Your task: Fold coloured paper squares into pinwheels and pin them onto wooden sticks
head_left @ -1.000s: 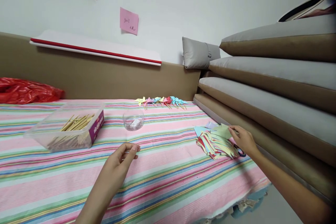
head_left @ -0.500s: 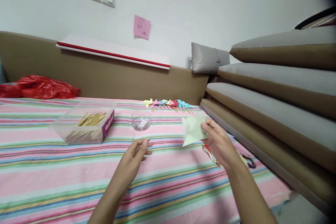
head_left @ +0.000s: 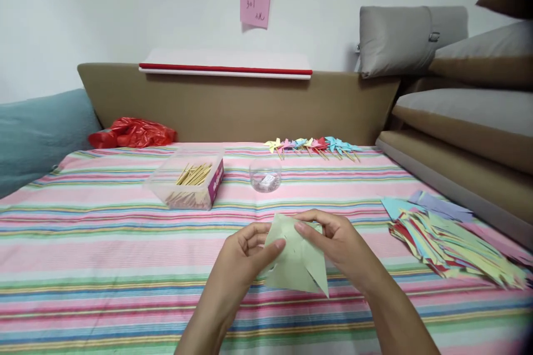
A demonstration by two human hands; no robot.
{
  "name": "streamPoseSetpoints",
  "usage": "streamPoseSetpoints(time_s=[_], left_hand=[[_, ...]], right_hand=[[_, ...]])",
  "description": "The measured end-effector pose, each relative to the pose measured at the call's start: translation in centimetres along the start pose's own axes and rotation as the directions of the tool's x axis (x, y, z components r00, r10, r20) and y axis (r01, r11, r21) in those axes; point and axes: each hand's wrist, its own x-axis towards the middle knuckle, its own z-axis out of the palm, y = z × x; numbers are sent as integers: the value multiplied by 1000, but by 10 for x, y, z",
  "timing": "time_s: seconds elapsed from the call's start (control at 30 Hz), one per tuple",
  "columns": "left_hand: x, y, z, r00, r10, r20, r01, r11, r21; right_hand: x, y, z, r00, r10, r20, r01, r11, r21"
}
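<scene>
Between both hands I hold a pale green paper square [head_left: 293,260] with slits cut in from its corners and small marks near its middle. My left hand [head_left: 250,252] pinches its left side, thumb on top. My right hand [head_left: 328,236] grips the upper right edge, thumb on the front and fingers behind. The paper is raised above the striped cloth [head_left: 125,283]. Beyond it stands a clear round dish [head_left: 265,177] with small bits and a white label inside. To its left, a plastic box [head_left: 191,197] holds many thin wooden sticks [head_left: 195,174].
Finished paper pinwheels [head_left: 320,145] on sticks lie in a row at the back. A pile of coloured cut paper [head_left: 453,244] is at the right, beside stacked cushions [head_left: 466,138]. A red plastic bag [head_left: 139,134] lies back left.
My right hand has brought the green paper leftward to the middle, and my left hand has closed on it. The view has turned to the right and downward.
</scene>
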Motion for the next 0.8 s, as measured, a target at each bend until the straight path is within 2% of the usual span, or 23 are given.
streamPoseSetpoints(time_s=[0.1, 0.17, 0.27, 0.37, 0.4, 0.47, 0.53, 0.6, 0.63, 0.7, 0.8], left_hand=[[-4, -3, 6, 997, -44, 57, 43, 999, 24], [-6, -6, 11, 999, -41, 34, 38, 997, 66], [-6, -10, 17, 999, -24, -38, 27, 994, 105], [-2, -12, 22, 996, -30, -81, 27, 998, -49], [-1, -12, 24, 994, -28, -104, 16, 993, -119], [2, -12, 27, 984, -12, -176, -30, 973, -230], [4, -11, 29, 965, 14, -260, -90, 954, -285], [5, -10, 30, 950, 36, -311, -136, 942, -307], [6, -10, 30, 946, 42, -322, -148, 938, -314], [6, -10, 31, 943, 54, -329, -164, 934, -317], [6, -10, 33, 934, 84, -346, -193, 936, -293]], right_hand=[[-3, 3, -2, 998, -50, -29, 47, 994, -98], [-6, 5, 0, 996, -79, -30, 74, 989, -128], [-13, 6, 4, 998, -18, -52, 14, 997, -80], [-22, 7, 4, 981, 26, -190, -19, 999, 39], [-26, 8, 4, 975, -3, -224, 12, 999, 39], [-32, 11, 3, 963, -155, -222, 139, 986, -87], [-37, 17, 3, 931, -349, -103, 304, 901, -308], [-40, 23, 6, 884, -467, 33, 424, 769, -478], [-40, 26, 7, 861, -504, 64, 458, 716, -527], [-38, 30, 12, 819, -572, 43, 487, 656, -576], [-31, 31, 18, 765, -643, -38, 512, 642, -570]])
